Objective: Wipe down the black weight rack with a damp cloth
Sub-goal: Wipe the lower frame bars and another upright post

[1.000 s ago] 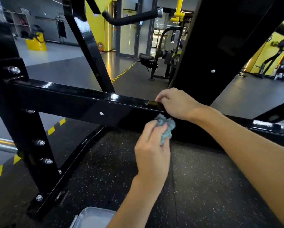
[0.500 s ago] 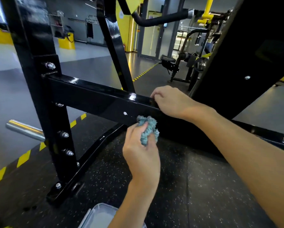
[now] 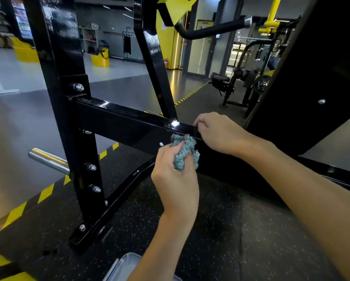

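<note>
The black weight rack (image 3: 117,122) fills the view: a glossy horizontal crossbar bolted to an upright post on the left. My left hand (image 3: 176,179) grips a bunched blue-green cloth (image 3: 185,152) and holds it against the front face of the crossbar, beside a small white spot. My right hand (image 3: 216,131) rests on the top edge of the same bar just to the right of the cloth, its fingers curled over the edge.
A clear plastic container (image 3: 125,266) sits on the speckled rubber floor at the bottom edge. A chrome peg (image 3: 48,160) sticks out left of the post. Yellow-black tape (image 3: 46,192) marks the mat edge. Other gym machines (image 3: 237,82) stand behind.
The view has shifted, so the post and crossbar sit further right and nearer. My left hand has slid the cloth slightly leftward along the bar; my right hand stays on the top edge.
</note>
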`<state>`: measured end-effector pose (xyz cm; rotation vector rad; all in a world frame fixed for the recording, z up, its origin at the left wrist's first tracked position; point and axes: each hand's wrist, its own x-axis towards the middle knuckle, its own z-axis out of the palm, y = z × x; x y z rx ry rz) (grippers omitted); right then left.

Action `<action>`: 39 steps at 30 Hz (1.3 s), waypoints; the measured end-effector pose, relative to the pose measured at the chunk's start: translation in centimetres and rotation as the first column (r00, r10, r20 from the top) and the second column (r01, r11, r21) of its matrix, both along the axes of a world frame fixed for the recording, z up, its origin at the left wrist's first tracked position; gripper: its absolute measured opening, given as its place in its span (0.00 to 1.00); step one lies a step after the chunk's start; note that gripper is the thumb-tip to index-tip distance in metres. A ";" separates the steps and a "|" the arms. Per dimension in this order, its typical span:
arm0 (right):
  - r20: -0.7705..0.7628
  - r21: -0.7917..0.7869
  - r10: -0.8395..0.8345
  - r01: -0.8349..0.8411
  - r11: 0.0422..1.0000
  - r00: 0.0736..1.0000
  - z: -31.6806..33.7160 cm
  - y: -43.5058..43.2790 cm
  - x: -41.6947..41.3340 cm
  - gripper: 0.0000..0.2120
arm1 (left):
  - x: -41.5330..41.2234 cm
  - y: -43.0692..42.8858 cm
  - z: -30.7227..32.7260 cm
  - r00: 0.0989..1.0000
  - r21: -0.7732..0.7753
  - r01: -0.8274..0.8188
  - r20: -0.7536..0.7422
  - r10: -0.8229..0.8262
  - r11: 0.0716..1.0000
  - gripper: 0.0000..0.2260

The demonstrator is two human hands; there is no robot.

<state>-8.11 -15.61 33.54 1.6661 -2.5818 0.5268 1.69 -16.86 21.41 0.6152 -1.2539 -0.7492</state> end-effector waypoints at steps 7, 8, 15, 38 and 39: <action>-0.010 -0.017 0.120 -0.121 0.993 0.993 0.7 -2.7 2.7 0.15 | 0.8 -0.1 -1.9 0.999 0.128 0.037 -0.010 -0.036 0.991 0.11; -0.022 -0.003 0.114 -0.114 0.993 0.993 0.4 -3.0 2.9 0.15 | 0.8 -0.8 -1.3 1.000 0.106 0.011 -0.003 -0.011 0.994 0.10; -0.041 -0.011 0.097 -0.098 0.995 0.994 0.1 -3.0 2.6 0.15 | 0.9 -1.9 -3.6 0.999 0.290 0.023 0.039 -0.036 0.957 0.07; -0.129 -0.006 0.053 -0.054 0.999 0.990 -0.4 -3.4 2.9 0.14 | 1.7 -3.1 -0.6 0.980 -0.184 -0.117 0.136 0.143 0.976 0.09; -0.130 -0.006 0.051 -0.052 0.999 0.990 -0.4 -3.4 2.9 0.14 | 1.8 -2.8 -1.1 0.978 -0.234 -0.083 0.165 0.124 0.969 0.09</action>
